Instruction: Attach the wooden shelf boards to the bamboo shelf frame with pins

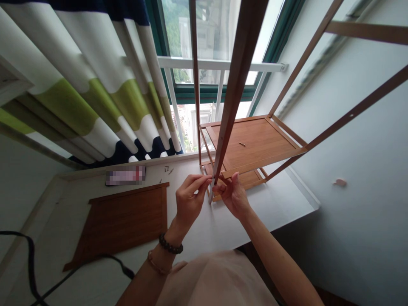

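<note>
A brown metal shelf frame [288,146] stands on the white table [280,199], with a wooden shelf panel [255,142] fitted in it. One upright post [234,89] runs from the top of the view down to my hands. My left hand [189,197] pinches the lower end of that post, fingers closed on it. My right hand [232,193] is closed on the same spot from the other side, gripping the post near a crossbar; whether it also holds a small fastener is hidden.
A loose wooden panel [127,221] lies flat on the table at left. Small screws [168,170] lie near the table's far edge, and one [242,144] rests on the fitted shelf. A black cable [35,272] trails at lower left. Striped curtain [95,89] and window behind.
</note>
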Demonstrator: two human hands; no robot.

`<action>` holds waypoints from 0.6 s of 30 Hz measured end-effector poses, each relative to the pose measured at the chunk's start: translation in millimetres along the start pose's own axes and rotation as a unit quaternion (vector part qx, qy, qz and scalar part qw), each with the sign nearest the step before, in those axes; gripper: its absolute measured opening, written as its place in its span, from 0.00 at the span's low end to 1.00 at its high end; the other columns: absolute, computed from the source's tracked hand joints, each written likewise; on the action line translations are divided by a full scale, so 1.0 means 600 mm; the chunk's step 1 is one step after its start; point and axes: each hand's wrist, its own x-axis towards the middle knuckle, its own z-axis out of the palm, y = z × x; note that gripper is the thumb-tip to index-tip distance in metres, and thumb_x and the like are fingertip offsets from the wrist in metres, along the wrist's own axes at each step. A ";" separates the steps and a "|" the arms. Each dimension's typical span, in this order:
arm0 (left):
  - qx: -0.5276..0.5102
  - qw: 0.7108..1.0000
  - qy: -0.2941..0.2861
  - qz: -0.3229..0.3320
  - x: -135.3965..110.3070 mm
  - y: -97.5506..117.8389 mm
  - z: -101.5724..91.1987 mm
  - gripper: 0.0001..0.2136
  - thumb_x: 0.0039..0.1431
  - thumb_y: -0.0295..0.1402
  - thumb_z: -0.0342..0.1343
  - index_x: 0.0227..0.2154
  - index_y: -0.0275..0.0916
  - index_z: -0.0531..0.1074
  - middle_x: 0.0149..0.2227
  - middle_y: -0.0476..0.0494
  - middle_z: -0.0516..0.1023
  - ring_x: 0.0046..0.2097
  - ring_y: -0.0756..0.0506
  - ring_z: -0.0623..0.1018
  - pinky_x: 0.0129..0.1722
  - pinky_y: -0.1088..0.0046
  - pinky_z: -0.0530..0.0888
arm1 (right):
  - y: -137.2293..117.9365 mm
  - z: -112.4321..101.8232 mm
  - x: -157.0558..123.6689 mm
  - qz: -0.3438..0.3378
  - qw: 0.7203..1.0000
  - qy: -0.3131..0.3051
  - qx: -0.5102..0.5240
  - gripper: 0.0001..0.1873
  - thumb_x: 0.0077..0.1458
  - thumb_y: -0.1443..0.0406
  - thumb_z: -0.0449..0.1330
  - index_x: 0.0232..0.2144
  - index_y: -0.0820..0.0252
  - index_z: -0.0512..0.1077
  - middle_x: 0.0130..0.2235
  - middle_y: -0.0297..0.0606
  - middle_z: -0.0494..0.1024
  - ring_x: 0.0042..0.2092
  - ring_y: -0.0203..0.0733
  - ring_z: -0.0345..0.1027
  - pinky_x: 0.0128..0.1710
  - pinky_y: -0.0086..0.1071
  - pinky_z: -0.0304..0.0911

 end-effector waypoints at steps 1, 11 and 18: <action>0.001 1.000 0.000 0.003 0.001 0.000 0.000 0.06 0.52 0.27 0.55 0.33 0.40 0.75 0.32 0.46 0.76 0.34 0.50 0.75 0.34 0.74 0.72 | 0.000 -0.001 0.000 0.002 1.000 -0.003 0.002 0.19 0.49 0.48 0.55 0.35 0.55 0.72 0.39 0.33 0.76 0.28 0.35 0.71 0.37 0.34 0.64; 0.010 1.000 0.000 0.023 0.002 0.005 0.002 0.06 0.52 0.25 0.56 0.33 0.39 0.75 0.31 0.46 0.75 0.33 0.51 0.74 0.33 0.76 0.71 | -0.001 -0.005 0.000 0.011 1.000 -0.015 0.009 0.19 0.49 0.50 0.56 0.35 0.56 0.72 0.38 0.33 0.76 0.28 0.35 0.70 0.35 0.32 0.65; 0.019 1.000 -0.005 0.025 0.007 0.005 -0.001 0.07 0.52 0.26 0.56 0.33 0.40 0.75 0.32 0.46 0.72 0.34 0.51 0.72 0.34 0.75 0.70 | -0.003 -0.004 0.000 0.012 1.000 -0.012 0.001 0.19 0.49 0.49 0.56 0.35 0.56 0.72 0.38 0.34 0.76 0.28 0.34 0.69 0.35 0.32 0.65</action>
